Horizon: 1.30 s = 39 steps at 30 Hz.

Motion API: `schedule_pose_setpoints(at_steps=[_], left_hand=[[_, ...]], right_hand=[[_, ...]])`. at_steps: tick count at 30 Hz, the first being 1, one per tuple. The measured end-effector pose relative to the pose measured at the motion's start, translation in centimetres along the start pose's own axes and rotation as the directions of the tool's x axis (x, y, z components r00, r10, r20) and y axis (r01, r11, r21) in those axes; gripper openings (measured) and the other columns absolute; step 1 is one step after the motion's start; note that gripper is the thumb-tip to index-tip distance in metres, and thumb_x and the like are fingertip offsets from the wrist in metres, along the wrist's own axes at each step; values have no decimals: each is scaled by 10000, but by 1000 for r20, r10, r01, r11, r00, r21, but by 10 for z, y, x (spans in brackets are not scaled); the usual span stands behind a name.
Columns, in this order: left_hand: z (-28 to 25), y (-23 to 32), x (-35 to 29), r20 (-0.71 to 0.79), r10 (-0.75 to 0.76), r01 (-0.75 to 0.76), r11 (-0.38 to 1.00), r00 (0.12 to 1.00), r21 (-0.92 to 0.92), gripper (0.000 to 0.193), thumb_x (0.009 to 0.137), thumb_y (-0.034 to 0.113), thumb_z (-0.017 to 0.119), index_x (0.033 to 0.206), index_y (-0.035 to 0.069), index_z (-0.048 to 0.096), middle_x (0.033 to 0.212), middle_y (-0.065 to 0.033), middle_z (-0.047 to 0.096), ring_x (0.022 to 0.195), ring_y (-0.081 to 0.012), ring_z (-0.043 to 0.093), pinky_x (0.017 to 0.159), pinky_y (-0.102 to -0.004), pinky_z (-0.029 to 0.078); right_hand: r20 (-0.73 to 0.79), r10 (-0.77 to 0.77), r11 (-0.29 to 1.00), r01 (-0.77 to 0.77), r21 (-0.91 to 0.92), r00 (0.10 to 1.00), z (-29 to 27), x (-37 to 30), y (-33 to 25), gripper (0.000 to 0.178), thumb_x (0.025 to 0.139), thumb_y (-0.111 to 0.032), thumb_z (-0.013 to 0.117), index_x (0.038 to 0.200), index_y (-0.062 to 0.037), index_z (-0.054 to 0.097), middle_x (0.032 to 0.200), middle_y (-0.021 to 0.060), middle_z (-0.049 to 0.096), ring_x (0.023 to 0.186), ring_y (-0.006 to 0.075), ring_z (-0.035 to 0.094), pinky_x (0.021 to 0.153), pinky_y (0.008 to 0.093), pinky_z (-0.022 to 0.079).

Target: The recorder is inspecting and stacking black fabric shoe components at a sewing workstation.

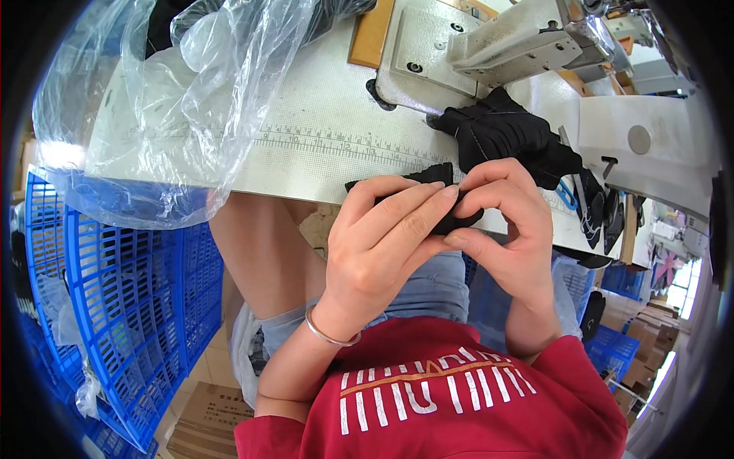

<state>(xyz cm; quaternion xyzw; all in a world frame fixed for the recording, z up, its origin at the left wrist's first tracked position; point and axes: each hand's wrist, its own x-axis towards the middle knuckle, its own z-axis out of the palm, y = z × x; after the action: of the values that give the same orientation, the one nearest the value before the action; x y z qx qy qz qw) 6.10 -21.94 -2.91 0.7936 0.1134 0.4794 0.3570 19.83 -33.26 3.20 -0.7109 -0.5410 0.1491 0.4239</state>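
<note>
Both my hands hold a small piece of black fabric at the front edge of the sewing table. My left hand lies over it with the fingers closed, hiding much of the piece. From the other side, my right hand pinches it between thumb and fingers. Just beyond my right hand, a crumpled heap of black fabric rests on the table beside the sewing machine.
Clear plastic sheeting drapes over the left of the white table, which has a printed ruler. A blue loop-shaped handle lies right of the fabric heap. Blue plastic crates and a cardboard box stand below left.
</note>
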Motion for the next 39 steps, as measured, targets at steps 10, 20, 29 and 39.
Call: schedule_pose_setpoints(at_steps=[10, 20, 29, 39], left_hand=[[0, 0, 1, -1, -4, 4, 1000, 1000, -17, 512, 577, 171, 853, 1051, 16, 739, 999, -80, 734, 909, -266, 658, 770, -352, 559], [-2, 1, 1, -8, -24, 24, 999, 1000, -31, 527, 599, 161, 867, 1079, 3, 717, 983, -85, 731, 906, -273, 671, 760, -362, 565], [-11, -1, 2, 60, -109, 112, 992, 992, -52, 485, 604, 140, 886, 1055, 50, 732, 1027, -78, 730, 949, -291, 679, 857, -393, 557], [-9, -6, 0, 73, -63, 66, 997, 995, -50, 474, 625, 149, 886, 1058, 37, 728, 1010, -101, 735, 959, -273, 704, 961, -469, 529]], right_hand=[[-28, 141, 974, -134, 181, 990, 4, -4, 6, 233, 701, -65, 822, 884, -67, 678, 1016, 78, 628, 946, 213, 622, 817, 327, 489], [34, 130, 985, -132, 107, 991, 3, 1, -1, 232, 711, -35, 800, 904, -65, 674, 1047, 81, 615, 986, 221, 618, 844, 329, 486], [37, 167, 967, -171, 191, 985, 2, -1, 6, 199, 740, 0, 751, 913, -64, 677, 1057, 80, 619, 962, 202, 620, 801, 298, 485], [32, 98, 993, -99, 61, 995, 3, 1, 3, 226, 713, -49, 798, 905, -69, 680, 1060, 74, 622, 977, 217, 622, 817, 323, 488]])
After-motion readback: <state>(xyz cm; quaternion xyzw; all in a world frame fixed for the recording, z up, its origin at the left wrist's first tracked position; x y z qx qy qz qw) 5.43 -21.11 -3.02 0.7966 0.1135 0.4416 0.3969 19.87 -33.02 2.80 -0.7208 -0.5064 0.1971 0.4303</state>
